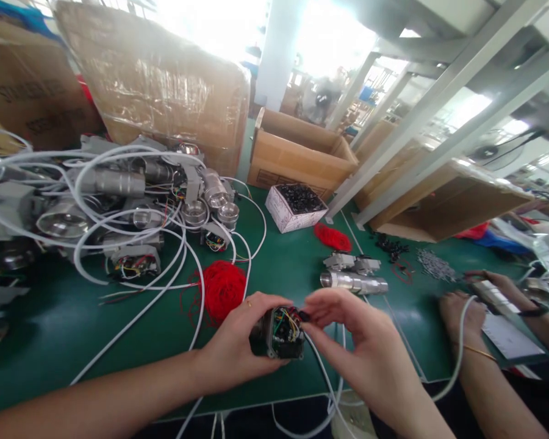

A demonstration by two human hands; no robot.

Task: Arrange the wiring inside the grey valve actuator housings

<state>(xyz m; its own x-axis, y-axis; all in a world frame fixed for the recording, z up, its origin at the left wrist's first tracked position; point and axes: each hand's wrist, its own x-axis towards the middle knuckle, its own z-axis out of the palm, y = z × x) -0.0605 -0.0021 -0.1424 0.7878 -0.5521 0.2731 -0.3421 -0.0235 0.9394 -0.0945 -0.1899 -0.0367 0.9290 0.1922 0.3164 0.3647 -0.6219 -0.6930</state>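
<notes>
My left hand (240, 347) grips a small grey actuator housing (279, 334), open at the top, with coloured wires showing inside. My right hand (354, 341) is beside it on the right; its thumb and forefinger pinch a small black part at the housing's upper right corner. A white cable (324, 378) leaves the housing and hangs over the table's front edge. Just behind my left hand lies a pile of red rings (222, 288). Behind my right hand lies a metal valve with a grey housing (353, 273).
A heap of valve units with white cables (119, 201) fills the left of the green table (64, 323). A white box of black parts (295, 207), more red rings (332, 236) and cardboard boxes (297, 152) stand behind. Another person's hands (466, 305) work at the right.
</notes>
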